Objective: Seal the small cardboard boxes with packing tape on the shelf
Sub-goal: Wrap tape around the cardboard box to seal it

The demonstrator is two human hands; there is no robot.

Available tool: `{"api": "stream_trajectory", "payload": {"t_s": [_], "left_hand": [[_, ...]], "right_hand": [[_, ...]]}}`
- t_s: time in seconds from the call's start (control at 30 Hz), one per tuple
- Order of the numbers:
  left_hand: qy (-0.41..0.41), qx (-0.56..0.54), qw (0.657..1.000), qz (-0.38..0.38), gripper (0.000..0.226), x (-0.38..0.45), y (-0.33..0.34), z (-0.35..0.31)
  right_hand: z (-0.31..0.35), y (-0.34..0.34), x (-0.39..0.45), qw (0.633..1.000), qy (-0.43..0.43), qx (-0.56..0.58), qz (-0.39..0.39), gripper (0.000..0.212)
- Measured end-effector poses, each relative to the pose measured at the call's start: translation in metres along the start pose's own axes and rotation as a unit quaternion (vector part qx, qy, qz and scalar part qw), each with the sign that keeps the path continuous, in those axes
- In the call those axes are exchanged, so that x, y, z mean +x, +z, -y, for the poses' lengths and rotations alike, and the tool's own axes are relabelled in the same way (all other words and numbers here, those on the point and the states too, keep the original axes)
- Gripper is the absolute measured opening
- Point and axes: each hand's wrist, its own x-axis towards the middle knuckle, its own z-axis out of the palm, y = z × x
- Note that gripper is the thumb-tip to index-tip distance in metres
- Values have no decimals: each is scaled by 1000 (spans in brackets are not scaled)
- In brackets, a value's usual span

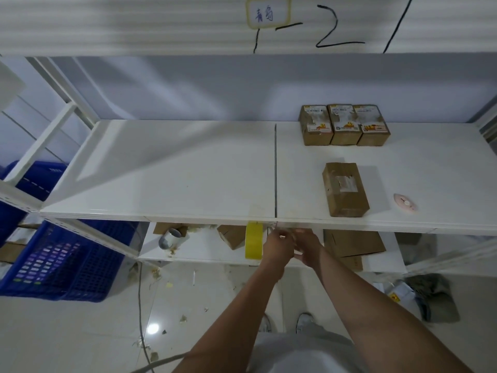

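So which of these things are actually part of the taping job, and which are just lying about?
Part of the job:
yellow tape roll
lone box
three labelled boxes
left hand
right hand

Lying about:
blue crate
pink disc
metal can
floor scraps

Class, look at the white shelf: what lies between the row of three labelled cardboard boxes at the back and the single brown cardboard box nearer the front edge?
Nothing: in the head view, only bare white shelf separates the three labelled cardboard boxes from the single brown cardboard box.
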Motion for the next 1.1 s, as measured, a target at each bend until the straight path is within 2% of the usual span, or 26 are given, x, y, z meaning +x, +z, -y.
{"api": "stream_trajectory", "payload": {"t_s": [0.03,0.1,0.23,0.37,0.47,0.57,0.67,0.73,0.83,0.97,1.03,1.07,1.1], "left_hand": [[-2,-2,1000,-4,14,-1,-1,0],[-8,7,1000,-12,14,-2,-2,-1],[-24,52,998,-15,19,0,-2,1],[-41,95,995,0,18,-1,1,2],[-59,75,995,7,21,-7,2,-1],[-31,41,999,-5,19,-7,0,-8],[2,10,999,-43,18,-5,-7,-23],[22,6,997,-75,16,0,-14,-32],[36,17,994,-98,12,6,-23,-39],[-31,30,999,-27,22,8,-20,-45],[-83,-18,996,20,36,6,-15,-51],[-104,-59,992,43,45,5,-12,-53],[-116,-100,986,60,49,4,-11,-54]], "right_hand": [[1,1,-1,1000,-5,-6,-22,6],[2,0,-1,998,-11,-27,-64,8],[-3,-8,-3,1000,-6,-4,-26,8],[3,-9,-12,999,-3,-11,-44,14],[6,-7,-13,997,13,-3,-73,23],[15,0,-15,996,21,21,-83,7],[21,3,-17,995,35,10,-95,20],[24,3,-23,995,42,-6,-88,14],[32,2,-35,994,49,-19,-92,16],[47,3,-54,994,37,-44,-90,24],[55,2,-62,992,24,-78,-100,43],[60,2,-66,989,17,-98,-113,47],[63,1,-70,985,13,-118,-123,41]]}}
